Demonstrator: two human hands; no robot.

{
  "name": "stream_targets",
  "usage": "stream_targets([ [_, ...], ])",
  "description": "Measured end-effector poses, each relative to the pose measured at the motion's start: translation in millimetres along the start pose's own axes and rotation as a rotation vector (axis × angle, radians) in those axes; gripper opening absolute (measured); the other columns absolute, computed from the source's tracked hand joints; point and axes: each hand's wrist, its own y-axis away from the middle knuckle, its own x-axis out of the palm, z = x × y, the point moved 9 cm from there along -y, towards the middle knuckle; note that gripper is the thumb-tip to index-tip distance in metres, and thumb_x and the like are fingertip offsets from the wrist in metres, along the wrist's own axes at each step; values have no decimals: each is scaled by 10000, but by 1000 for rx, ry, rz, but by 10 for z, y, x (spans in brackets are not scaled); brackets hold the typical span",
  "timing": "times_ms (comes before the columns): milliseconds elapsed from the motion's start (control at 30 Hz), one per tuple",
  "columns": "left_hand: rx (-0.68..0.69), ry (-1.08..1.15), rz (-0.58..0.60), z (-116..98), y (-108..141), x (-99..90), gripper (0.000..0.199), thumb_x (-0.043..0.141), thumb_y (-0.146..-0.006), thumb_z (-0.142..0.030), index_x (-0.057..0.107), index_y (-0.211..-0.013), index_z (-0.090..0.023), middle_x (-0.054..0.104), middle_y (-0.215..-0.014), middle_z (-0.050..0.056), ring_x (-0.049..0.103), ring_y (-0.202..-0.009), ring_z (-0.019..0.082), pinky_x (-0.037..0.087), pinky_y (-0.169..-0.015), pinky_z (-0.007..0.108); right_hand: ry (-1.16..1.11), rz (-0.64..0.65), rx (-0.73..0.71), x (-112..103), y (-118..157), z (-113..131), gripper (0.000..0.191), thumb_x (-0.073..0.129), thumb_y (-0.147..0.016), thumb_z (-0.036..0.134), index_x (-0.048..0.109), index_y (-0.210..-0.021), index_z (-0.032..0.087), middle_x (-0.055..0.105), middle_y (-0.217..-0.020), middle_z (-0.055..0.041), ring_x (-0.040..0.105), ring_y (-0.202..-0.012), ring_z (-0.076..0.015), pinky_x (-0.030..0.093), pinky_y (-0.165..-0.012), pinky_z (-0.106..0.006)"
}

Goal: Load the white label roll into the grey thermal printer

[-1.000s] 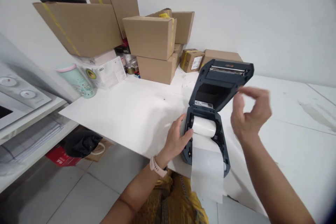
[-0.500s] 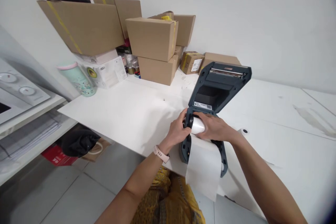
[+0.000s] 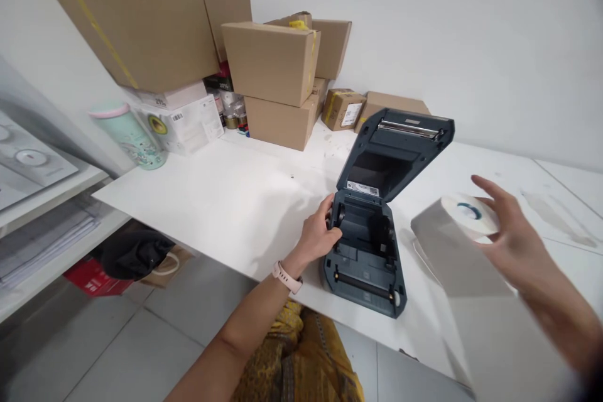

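the label printer [image 3: 365,251] lies open near the front edge of the white table [image 3: 226,207], its lid tilted up and back, its roll bay bare down to the black roller [image 3: 363,286] at the front.

the left hand [image 3: 321,232] grips the printer's left side, thumb on the rim of the bay, fingers curled over the outer wall; their tips are mostly hidden, so how hard they press i cannot tell.

the right hand [image 3: 511,232], well apart to the right of the printer, is spread around the roll of labels [image 3: 471,210], holding it over the table with its blue-ringed core facing up. one finger sticks out clear of the roll; others are partly hidden by it, and the hand is a little blurred. the loose paper strip [image 3: 490,320] hangs from the roll towards the viewer, smeared by blur, and runs out of the bottom of the view. a thin, pale curved edge shows beside the strip; what it belongs to is unclear.

at the far left, the white appliance [image 3: 32,160] with round knobs is cut off. jars [image 3: 230,119] among the cartons [image 3: 271,66] are half covered, and the black bag [image 3: 136,254] below the table is too dark to read.
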Motion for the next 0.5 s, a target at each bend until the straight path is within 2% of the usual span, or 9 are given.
stream_targets([
  [67, 13, 4, -2, -23, 3, -4, 875, 587, -750, -117, 384, -1582, -299, 619, -1498, 49, 633, -1324, 306, 502, -1113, 441, -2, 73, 76, 183, -40, -257, 1081, 886, -560, 590, 472, -1530, 355, 655, -1293, -173, 683, -1138, -385, 582, -840, -478],
  [133, 21, 11, 4, -43, 7, -3, 860, 579, -756, -115, 393, -1575, -302, 640, -1473, 45, 649, -1299, 299, 513, -1097, 438, -41, 103, 87, 346, -73, -443, 1034, 866, -621, 548, 454, -1534, 292, 650, -1305, -195, 696, -1108, -359, 584, -854, -451],
  [233, 22, 23, 10, -65, 13, -5, 850, 576, -758, -115, 402, -1569, -302, 654, -1455, 41, 660, -1281, 288, 522, -1084, 431, 4, 198, 47, 633, -66, -592, 935, 767, -726, 549, 408, -1539, 259, 637, -1361, -178, 663, -1204, -346, 576, -913, -455],
  [333, 26, 31, 5, -90, 16, -12, 851, 574, -745, -104, 420, -1558, -300, 651, -1460, 32, 654, -1291, 279, 514, -1099, 424, 107, 312, 56, 871, 4, -669, 856, 728, -775, 517, 412, -1531, 269, 720, -1222, -134, 701, -1127, -328, 580, -878, -455],
  [400, 27, 39, 3, -105, 19, -13, 849, 568, -739, -98, 428, -1552, -297, 655, -1455, 26, 653, -1294, 272, 511, -1106, 419, 122, 368, 78, 926, 46, -691, 835, 735, -778, 520, 439, -1518, 271, 750, -1155, -125, 730, -1038, -317, 583, -846, -449],
  [500, 20, 52, 8, -112, 24, -9, 835, 558, -740, -98, 439, -1546, -281, 663, -1444, 29, 652, -1293, 263, 518, -1098, 402, 69, 405, 81, 793, 37, -739, 786, 725, -796, 561, 489, -1497, 294, 705, -1325, -150, 696, -1170, -340, 581, -874, -447],
])
